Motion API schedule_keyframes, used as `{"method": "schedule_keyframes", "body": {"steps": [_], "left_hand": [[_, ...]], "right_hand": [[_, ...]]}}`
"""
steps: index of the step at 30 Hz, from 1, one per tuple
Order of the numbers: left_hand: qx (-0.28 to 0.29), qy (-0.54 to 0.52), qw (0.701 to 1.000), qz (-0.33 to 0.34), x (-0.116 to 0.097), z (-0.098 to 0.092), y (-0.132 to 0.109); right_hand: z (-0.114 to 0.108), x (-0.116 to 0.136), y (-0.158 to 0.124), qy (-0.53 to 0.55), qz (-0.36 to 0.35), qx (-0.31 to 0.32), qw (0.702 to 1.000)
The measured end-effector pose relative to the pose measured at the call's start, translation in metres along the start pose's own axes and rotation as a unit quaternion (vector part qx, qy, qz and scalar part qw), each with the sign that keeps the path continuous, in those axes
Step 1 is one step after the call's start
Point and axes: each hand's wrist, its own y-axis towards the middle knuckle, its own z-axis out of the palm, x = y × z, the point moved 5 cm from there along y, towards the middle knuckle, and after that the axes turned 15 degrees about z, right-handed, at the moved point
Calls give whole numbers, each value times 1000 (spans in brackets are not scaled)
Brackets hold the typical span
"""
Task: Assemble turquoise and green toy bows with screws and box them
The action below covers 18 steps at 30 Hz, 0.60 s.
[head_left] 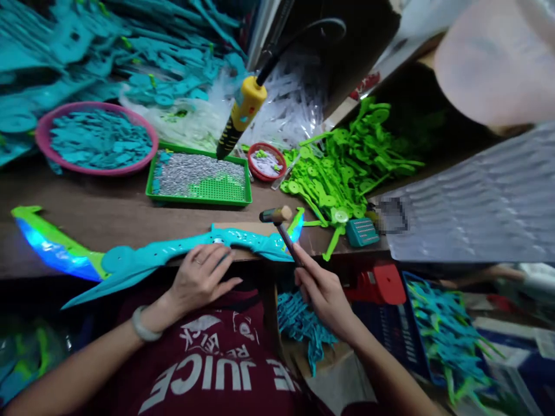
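A toy bow of turquoise plastic lies along the front edge of the bench, with lime-green tips and blue glowing patches at both ends. My left hand rests on its middle, fingers stretched over the grip and not wrapped round it. My right hand is closed round the dark handle of a small hammer. The hammer's head, dark at one end and tan at the other, is over the bow's right part; I cannot tell whether it touches. A brown board shows behind the bow.
A yellow electric screwdriver hangs above a green tray of small metal screws. Around it are a pink basin of turquoise pieces, a red basket of white pieces, and a heap of lime-green parts. Turquoise parts pile up at the back.
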Motion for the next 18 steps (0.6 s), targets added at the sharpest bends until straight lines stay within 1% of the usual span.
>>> {"method": "schedule_keyframes", "body": {"steps": [2,4,6,8,9,11,13,16,18], "left_hand": [[13,26,1000,-1,-11,2,-14],[5,29,1000,-6,-18,6,-25],[-22,11,1000,6,-20,9,-32],[-45,4,999,15,-20,10,-36],[-50,9,999,15,-19,11,-37],[-58,22,998,11,-20,12,-38],[-73,31,997,15,-23,14,-38],[-82,16,996,25,-27,17,-40],[-75,-10,997,24,-27,21,-42]], "right_hand": [[6,23,4,6,-41,6,999],[15,41,7,-6,-85,12,996],[23,51,11,-20,-124,6,992],[32,51,18,-38,-147,10,988],[37,49,22,-57,-156,28,986],[46,45,32,-117,-160,84,977],[51,45,39,-168,-163,129,964],[53,66,45,-163,-209,145,953],[63,87,47,-140,-249,161,945]]}}
